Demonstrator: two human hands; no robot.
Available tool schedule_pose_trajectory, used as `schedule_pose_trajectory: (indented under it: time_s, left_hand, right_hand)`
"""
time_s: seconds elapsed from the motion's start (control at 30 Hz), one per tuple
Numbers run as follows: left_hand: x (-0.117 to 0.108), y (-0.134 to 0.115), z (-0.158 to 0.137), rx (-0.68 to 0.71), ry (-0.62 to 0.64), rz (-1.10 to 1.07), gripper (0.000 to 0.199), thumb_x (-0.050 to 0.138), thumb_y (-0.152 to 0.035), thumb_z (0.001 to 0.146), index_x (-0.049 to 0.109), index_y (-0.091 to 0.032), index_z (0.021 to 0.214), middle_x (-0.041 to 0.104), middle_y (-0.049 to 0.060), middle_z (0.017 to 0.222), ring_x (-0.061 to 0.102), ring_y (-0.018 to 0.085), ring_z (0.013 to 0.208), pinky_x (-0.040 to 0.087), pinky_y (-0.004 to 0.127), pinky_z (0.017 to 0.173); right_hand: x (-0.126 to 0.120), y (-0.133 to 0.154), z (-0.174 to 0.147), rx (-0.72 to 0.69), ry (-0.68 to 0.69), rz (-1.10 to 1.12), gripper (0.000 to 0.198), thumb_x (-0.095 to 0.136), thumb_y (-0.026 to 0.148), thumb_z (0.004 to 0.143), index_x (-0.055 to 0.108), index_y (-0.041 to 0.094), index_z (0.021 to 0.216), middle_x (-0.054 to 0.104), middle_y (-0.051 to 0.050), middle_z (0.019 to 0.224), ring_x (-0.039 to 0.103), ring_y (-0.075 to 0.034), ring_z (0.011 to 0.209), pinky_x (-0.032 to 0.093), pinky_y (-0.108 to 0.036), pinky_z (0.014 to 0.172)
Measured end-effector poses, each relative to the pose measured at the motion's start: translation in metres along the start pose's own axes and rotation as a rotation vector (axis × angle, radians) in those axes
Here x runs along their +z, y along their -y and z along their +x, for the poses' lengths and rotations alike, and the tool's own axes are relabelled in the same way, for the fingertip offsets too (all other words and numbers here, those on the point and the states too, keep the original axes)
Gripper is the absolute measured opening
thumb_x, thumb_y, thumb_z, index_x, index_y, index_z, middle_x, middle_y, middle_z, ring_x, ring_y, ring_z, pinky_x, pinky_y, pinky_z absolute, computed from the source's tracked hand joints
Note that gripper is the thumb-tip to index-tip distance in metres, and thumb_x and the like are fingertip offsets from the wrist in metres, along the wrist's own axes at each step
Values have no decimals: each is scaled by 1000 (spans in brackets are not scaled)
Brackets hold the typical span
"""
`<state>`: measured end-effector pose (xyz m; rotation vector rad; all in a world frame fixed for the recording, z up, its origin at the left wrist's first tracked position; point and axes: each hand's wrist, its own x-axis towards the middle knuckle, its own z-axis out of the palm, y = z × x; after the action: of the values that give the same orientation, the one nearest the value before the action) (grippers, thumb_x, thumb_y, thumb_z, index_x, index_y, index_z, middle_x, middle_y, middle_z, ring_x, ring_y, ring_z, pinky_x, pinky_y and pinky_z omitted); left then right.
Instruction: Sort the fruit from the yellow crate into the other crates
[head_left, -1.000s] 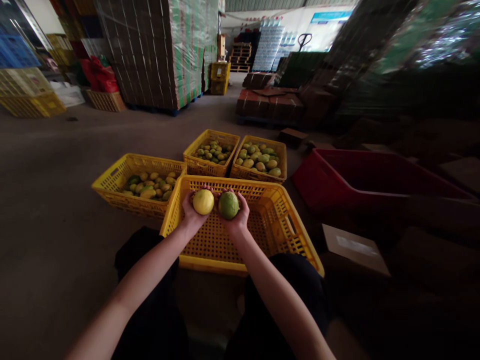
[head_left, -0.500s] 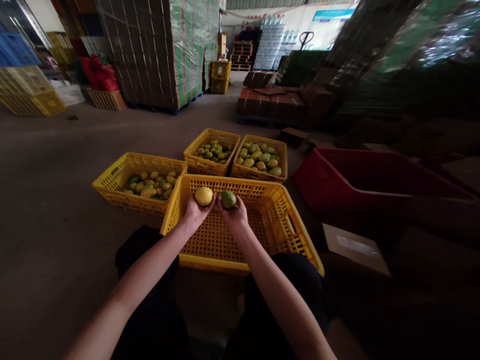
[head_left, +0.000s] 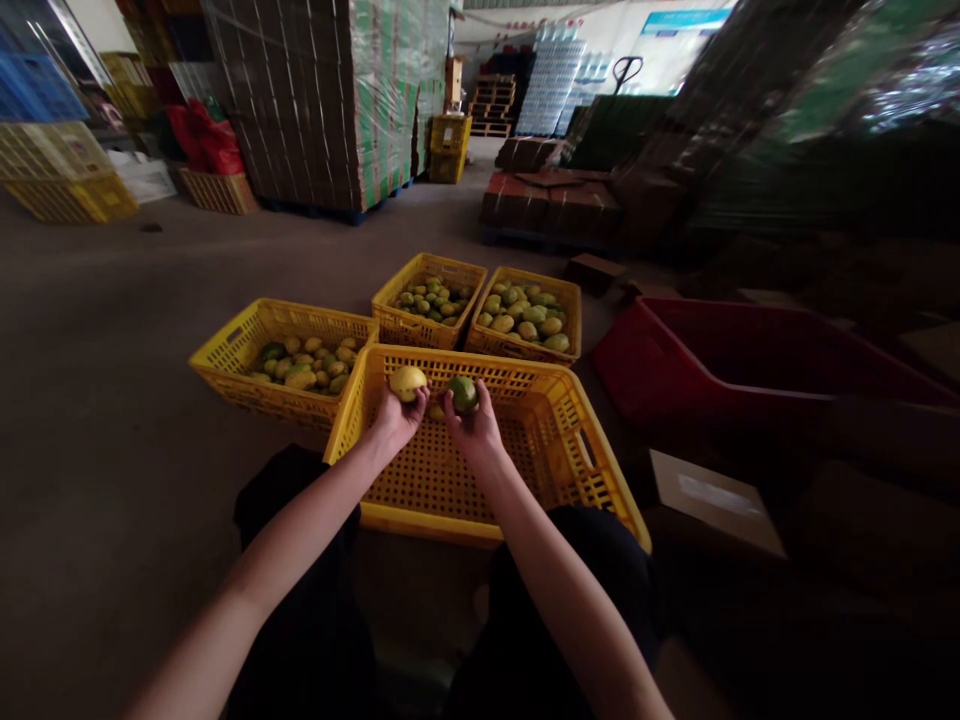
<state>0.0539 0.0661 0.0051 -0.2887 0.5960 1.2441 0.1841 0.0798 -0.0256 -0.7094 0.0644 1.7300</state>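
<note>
"What did the left hand (head_left: 401, 414) have?"

"Its fingers (head_left: 423, 395) were curled round a yellow fruit (head_left: 407, 382), while the right hand (head_left: 474, 428) pinched a green fruit (head_left: 463, 393), both over the front yellow crate (head_left: 431, 524)."

"And around that?"

"Three crates of fruit (head_left: 240, 382) stood along its far and left sides."

"Any writing?"

"Red characters (head_left: 544, 25) on the back wall and a blue banner (head_left: 686, 22), both too blurred for me to read."

Lower fruit (head_left: 436, 411), apparently yellow, partly hidden behind fingers (head_left: 451, 407). Banner (head_left: 684, 22) lettering too small. Rightmost stack (head_left: 817, 110) blurred.
</note>
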Motion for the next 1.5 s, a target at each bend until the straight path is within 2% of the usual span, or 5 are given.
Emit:
schedule_pose_trajectory:
  time_s: [0.53,0.77,1.07,1.33,1.5]
  left_hand:
    - [17,-6,-19,58,178,170,51,33,-51,100,62,-9,104,63,11,80,61,12,61,54,17,50]
    - [13,-18,-21,558,216,582,23,72,-17,78,68,-18,101,71,6,98,68,16,86,55,21,72]
    - [5,-5,-43,816,404,758,30,79,-5,65,67,-23,87,66,7,110,53,22,126,41,27,105]
    - [4,-18,-38,1167,392,1301,53,90,-26,57,71,-23,106,57,9,123,50,29,128,38,42,111]
    - [-1,-28,-20,737,536,1147,60,87,-29,60,67,-26,117,57,8,131,62,26,111,54,36,90]
  right_hand:
    - [24,12,-33,-195,125,-250,6,65,27,84,64,23,89,71,4,77,65,-12,64,55,-21,56]
    - [23,23,-44,-760,348,-619,55,81,1,54,71,23,103,72,4,96,63,-11,87,52,-17,77]
    - [18,24,-49,-890,438,-758,53,83,0,53,73,26,98,68,2,107,55,-17,111,36,-30,112]
    - [14,29,-42,-997,451,-935,57,89,18,51,66,24,103,67,-2,108,60,-22,103,47,-37,97]
    - [16,38,-38,-678,498,-806,55,89,19,49,67,26,99,69,3,92,64,-18,86,53,-30,78]
